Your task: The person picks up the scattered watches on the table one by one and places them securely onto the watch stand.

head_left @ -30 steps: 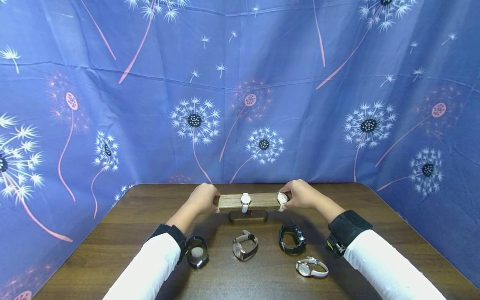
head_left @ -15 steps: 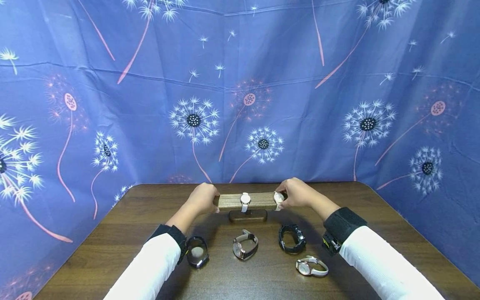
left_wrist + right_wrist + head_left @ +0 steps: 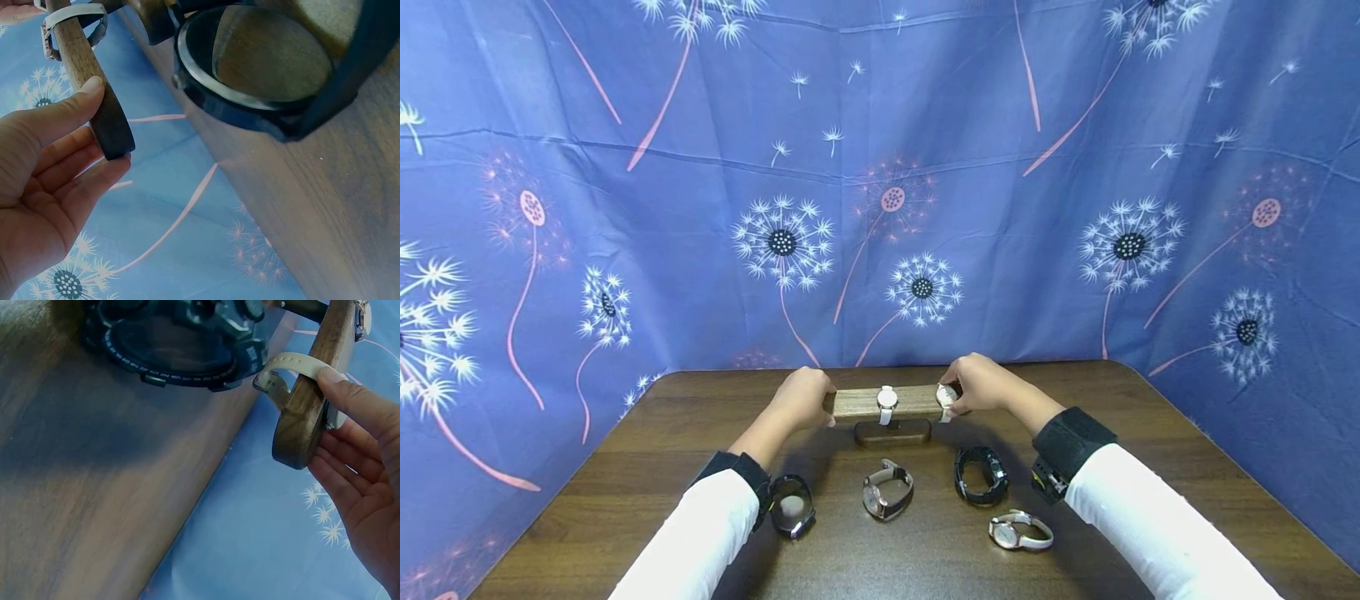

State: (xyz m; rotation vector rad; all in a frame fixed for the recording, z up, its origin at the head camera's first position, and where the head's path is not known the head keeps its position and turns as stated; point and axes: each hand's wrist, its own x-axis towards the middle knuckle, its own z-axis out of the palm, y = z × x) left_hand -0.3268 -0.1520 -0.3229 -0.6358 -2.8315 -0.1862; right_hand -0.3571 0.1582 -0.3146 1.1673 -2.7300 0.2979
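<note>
My left hand (image 3: 801, 400) grips the left end of the wooden crossbar (image 3: 856, 404) of a watch stand, with the thumb on one side and fingers on the other in the left wrist view. Around the bar's middle sits a white-strapped watch (image 3: 887, 398). At the right end, my right hand (image 3: 983, 385) holds a second white-strapped watch (image 3: 945, 397), which loops around the bar. The thumb presses its pale strap (image 3: 294, 361) in the right wrist view, and the bar's end sticks out past the strap. Below the bar shows the stand's dark base (image 3: 892, 432).
Nearer on the brown table (image 3: 700, 417) lie a black round-faced watch (image 3: 792, 506), a dark-strapped watch (image 3: 887, 490), a chunky black sports watch (image 3: 981, 477) and another white-strapped watch (image 3: 1020, 531). A blue dandelion-print cloth (image 3: 850, 250) hangs behind the table.
My right hand and the watch it holds have slid left along the bar, toward the middle watch. My left hand keeps its grip on the left end. The head view has shifted slightly.
</note>
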